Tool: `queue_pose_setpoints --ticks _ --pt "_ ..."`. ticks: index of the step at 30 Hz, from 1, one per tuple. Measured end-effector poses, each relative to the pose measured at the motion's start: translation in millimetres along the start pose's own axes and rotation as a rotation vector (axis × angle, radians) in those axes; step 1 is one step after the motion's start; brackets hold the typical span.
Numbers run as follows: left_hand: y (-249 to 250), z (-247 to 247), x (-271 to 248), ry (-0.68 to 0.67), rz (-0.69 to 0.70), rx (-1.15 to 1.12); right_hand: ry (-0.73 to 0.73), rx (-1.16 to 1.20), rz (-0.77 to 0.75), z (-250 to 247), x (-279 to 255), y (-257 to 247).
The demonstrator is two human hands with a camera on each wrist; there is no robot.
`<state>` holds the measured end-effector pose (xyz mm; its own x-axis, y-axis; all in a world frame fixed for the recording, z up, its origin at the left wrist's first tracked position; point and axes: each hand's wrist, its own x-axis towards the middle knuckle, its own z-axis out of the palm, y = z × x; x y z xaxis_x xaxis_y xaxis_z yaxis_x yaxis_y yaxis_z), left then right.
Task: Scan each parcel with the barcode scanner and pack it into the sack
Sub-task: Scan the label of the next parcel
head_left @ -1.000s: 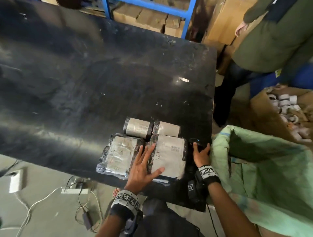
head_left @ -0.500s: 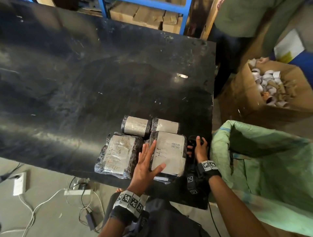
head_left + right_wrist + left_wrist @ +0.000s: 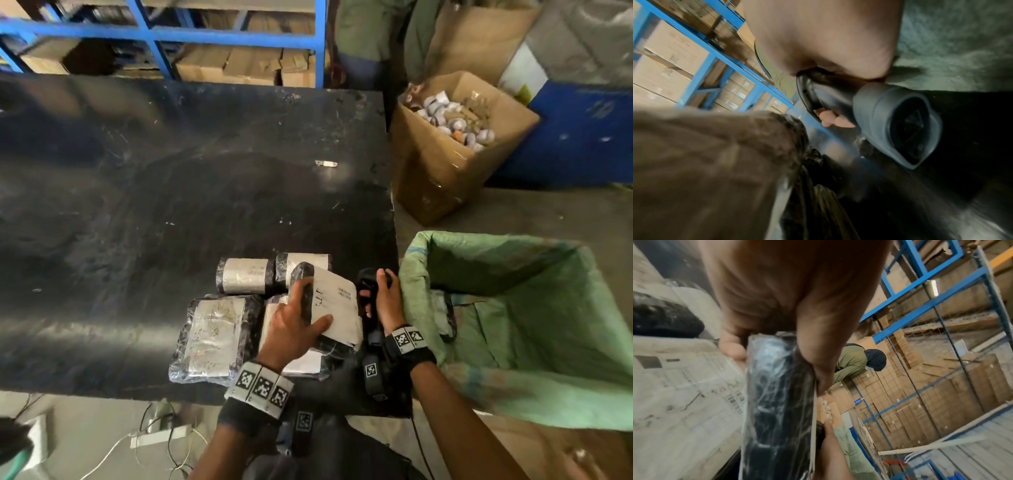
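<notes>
My left hand grips a flat black-wrapped parcel with a white label, tilted up on its edge above another parcel on the black table; fingers on its far side, thumb on the label. The left wrist view shows that parcel's black edge pinched between thumb and fingers. My right hand holds the black barcode scanner by its handle, just right of the parcel; its window shows in the right wrist view. A larger parcel and two small rolled ones lie nearby. The green sack stands open at the right.
A cardboard box of small rolls stands on the floor behind the sack, beside a blue bin. A person in a green top stands behind the table. Blue shelving holds cartons. Cables and a power strip lie below the table's near edge.
My left hand went from lying flat on the parcel to gripping it and tipping it up. The right hand closed round the scanner and raised it. The head view shifted upward.
</notes>
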<state>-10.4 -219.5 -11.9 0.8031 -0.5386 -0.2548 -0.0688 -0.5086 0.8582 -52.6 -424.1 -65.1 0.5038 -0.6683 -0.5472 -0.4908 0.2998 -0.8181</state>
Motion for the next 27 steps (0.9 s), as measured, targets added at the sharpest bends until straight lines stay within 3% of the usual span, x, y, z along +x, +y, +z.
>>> queue_pose_setpoints --ticks 4,10,15,20,27 --pt "-3 -7 1 0.019 -0.025 -0.35 -0.014 0.023 -0.077 -5 -14 -23" --pt "10 -14 12 0.068 0.089 -0.576 -0.05 0.114 -0.241 -25 -42 -81" --pt "42 -15 38 0.281 0.259 -0.495 -0.173 0.191 -0.385 -38 -80 -129" --pt "73 -25 57 0.515 0.38 -0.292 -0.217 0.183 -0.438 -37 -94 -162" --pt "77 -39 74 0.616 0.458 -0.245 -0.263 0.214 -0.499 -32 -90 -181"
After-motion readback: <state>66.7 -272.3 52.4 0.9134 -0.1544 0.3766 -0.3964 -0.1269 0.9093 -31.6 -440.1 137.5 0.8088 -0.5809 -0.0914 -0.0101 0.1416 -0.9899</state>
